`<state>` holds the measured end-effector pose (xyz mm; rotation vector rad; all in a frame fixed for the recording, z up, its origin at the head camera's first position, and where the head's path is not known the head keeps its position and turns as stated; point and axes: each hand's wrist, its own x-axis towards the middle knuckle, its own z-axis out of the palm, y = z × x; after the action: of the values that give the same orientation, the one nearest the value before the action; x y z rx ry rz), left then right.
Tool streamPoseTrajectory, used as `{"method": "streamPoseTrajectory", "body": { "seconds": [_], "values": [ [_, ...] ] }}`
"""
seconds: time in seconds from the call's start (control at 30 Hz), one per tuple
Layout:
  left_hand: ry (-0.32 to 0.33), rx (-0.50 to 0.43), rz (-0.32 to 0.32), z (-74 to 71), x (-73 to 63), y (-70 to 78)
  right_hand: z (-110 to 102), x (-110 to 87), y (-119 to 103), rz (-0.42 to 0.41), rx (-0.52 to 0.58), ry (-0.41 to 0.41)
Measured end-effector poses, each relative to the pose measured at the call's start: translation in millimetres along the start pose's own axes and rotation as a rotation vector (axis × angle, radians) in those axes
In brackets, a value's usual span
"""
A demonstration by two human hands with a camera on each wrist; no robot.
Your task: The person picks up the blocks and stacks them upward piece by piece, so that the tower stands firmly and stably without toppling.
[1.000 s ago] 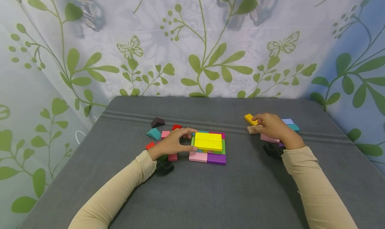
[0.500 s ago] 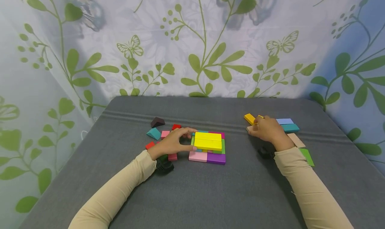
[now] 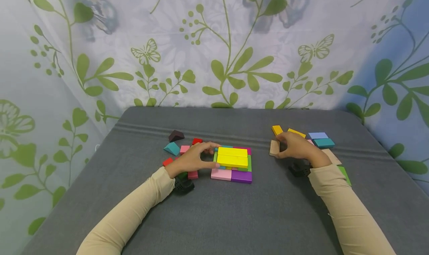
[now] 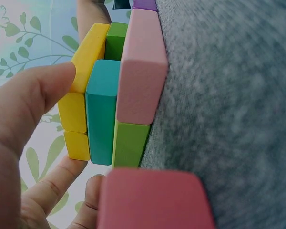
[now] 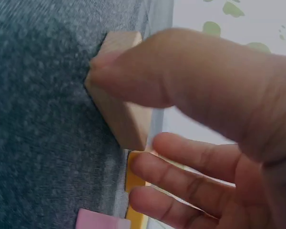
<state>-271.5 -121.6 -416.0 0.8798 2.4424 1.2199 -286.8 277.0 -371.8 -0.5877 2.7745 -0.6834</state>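
Observation:
Low layers of coloured blocks make a stack at the table's middle, with two yellow blocks (image 3: 232, 157) side by side on top. My left hand (image 3: 191, 159) holds these yellow blocks at their left end, thumb on the near side and a finger at the far side. Under them in the left wrist view are a teal block (image 4: 102, 114) and a pink block (image 4: 143, 67). To the right, my right hand (image 3: 298, 147) pinches a plain wooden block (image 3: 274, 147). Its thumb (image 5: 128, 78) presses one end; the index fingertip is hidden in the right wrist view.
Beside the left hand lie a dark brown block (image 3: 175, 136), a teal wedge (image 3: 172, 148) and several red and pink blocks. Around the right hand are yellow blocks (image 3: 277, 130), a blue block (image 3: 317, 135), a teal block (image 3: 323, 143) and a green block (image 3: 344, 175).
The right hand has shifted slightly left and come onto the wooden block, which has turned from lying crosswise to pointing away from me. The left hand stays at the stack.

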Motion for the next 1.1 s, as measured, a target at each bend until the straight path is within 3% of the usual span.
{"method": "streamPoseTrajectory", "body": {
  "seconds": [0.1,0.23,0.67,0.93,1.1],
  "values": [
    [0.000,0.002,0.001,-0.3,0.2,-0.1,-2,0.5,-1,0.016,-0.039,-0.002],
    [-0.001,-0.003,0.005,-1.4,2.2,0.1,-1,3.0,-4,-0.007,0.006,0.022],
    [-0.012,-0.013,0.000,-6.1,6.0,3.4,20,15.1,-50,-0.202,0.205,0.100],
    [-0.006,-0.008,-0.006,-5.6,6.8,4.3,45,20.9,-80,-0.303,0.189,0.122],
    [-0.005,-0.017,0.009,-5.3,7.5,5.7,53,22.8,-91,-0.317,0.158,0.145]
  ]
}}
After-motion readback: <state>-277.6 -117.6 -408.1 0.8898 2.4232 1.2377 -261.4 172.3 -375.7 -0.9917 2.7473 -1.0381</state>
